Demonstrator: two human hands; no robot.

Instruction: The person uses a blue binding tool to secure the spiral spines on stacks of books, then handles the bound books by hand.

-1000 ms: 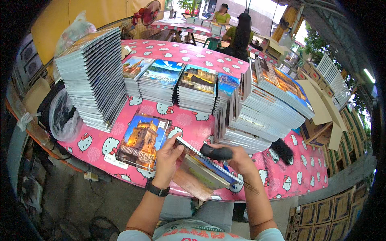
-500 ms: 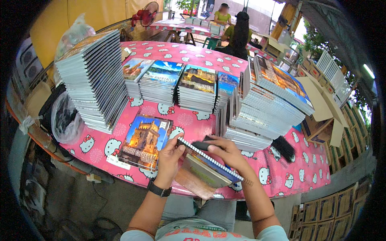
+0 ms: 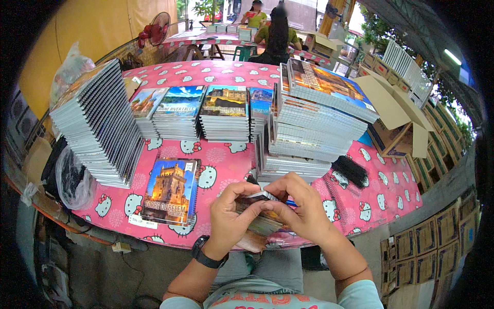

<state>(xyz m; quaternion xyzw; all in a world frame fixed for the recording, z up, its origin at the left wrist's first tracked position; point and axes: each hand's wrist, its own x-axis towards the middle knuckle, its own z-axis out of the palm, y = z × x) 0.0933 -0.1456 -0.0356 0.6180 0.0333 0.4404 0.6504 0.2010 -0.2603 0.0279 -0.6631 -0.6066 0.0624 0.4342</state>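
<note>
Over the table's near edge, a spiral-bound notebook (image 3: 266, 226) is tilted between my two hands. My left hand (image 3: 230, 221) closes on its left side, thumb on the near face. Opposite it, my right hand (image 3: 303, 213) pinches the upper edge with thumb and forefinger, the two thumbs almost meeting. My fingers hide much of the notebook, including most of its binding. Part of a dark object (image 3: 251, 179) shows just behind my fingers; its kind is unclear. To the left lies another notebook (image 3: 171, 190) with a lit tower on its cover, a white paper slip (image 3: 142, 222) under its lower edge.
Tall notebook stacks stand left (image 3: 100, 131) and right (image 3: 319, 134), with shorter stacks (image 3: 177, 121) between them. A pile of black binding coils (image 3: 350, 171) lies on the pink tablecloth (image 3: 216, 154). Beyond are an open carton (image 3: 393, 118), a red fan (image 3: 154, 30) and two people (image 3: 278, 33).
My right hand has moved up from across the coil to the notebook's top edge, beside my left thumb. The black object it held is now mostly hidden. The view has shifted to the right.
</note>
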